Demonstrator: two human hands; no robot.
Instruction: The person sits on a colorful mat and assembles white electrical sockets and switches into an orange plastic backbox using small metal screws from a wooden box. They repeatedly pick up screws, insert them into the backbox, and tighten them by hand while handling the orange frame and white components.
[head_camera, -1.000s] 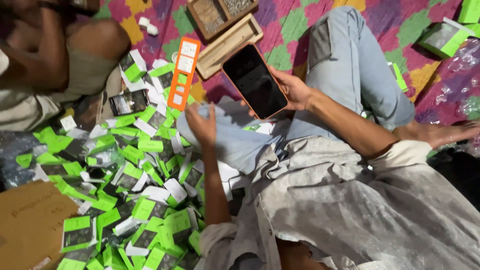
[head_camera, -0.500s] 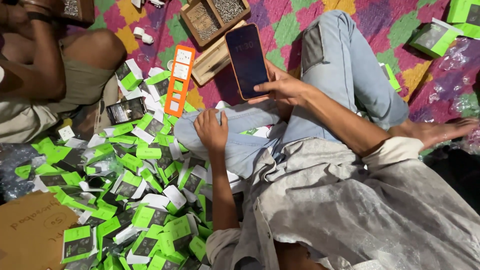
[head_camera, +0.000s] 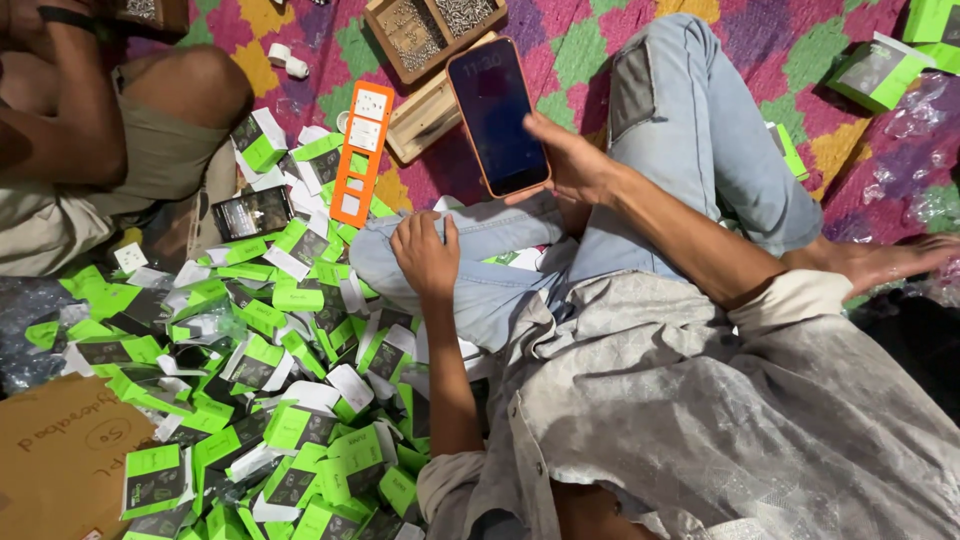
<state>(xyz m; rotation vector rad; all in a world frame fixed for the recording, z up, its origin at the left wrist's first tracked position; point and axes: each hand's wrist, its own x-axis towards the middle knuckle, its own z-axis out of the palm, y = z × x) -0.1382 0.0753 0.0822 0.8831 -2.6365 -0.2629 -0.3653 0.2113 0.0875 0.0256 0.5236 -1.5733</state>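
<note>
Head view: right hand (head_camera: 575, 170) closed around a phone (head_camera: 497, 115) at 12 o'clock; left hand (head_camera: 425, 255) spread flat on a knee (head_camera: 480, 240), green boxes (head_camera: 290, 400) at 8 o'clock.

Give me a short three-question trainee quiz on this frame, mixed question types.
1. True or false: the right hand holds a phone.
2. The left hand rests on: A) the cardboard sheet, B) the person's own knee, C) the wooden tray.
3. What colour is the long card lying beside the wooden tray?

Key: 1 true; 2 B; 3 orange.
</note>
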